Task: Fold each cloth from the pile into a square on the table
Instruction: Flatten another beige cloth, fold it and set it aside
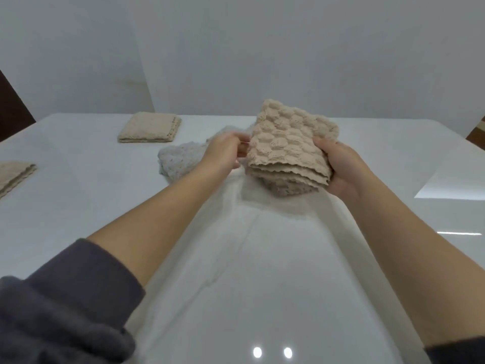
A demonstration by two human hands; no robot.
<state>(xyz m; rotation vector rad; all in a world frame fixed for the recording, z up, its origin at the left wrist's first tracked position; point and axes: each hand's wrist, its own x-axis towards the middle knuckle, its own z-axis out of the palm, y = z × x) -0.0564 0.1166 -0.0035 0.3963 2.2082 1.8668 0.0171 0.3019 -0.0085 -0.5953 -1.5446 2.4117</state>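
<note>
Rolled-back dark sleeves [60,306] frame the head view. Right hand [341,166] clasps the folded beige cloth [286,143] from beneath, held just off the table [262,285]; left hand [225,151] seems to pinch its left edge, squaring the layers. Behind waits an unfolded pale cloth [178,161]; two finished squares [149,127] lie left.

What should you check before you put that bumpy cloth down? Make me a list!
1. Beige cloth folded into layers: ok, stacked edges show.
2. Firm hold: ok, left hand pinches its left edge, right hand grips its right side.
3. Neat square shape: cannot tell, it is held tilted.
4. Room on the table below it: ok.
5. Pale cloth folded: not ok, it lies crumpled.
6. Folded cloth and second folded cloth lying flat: ok.
</note>
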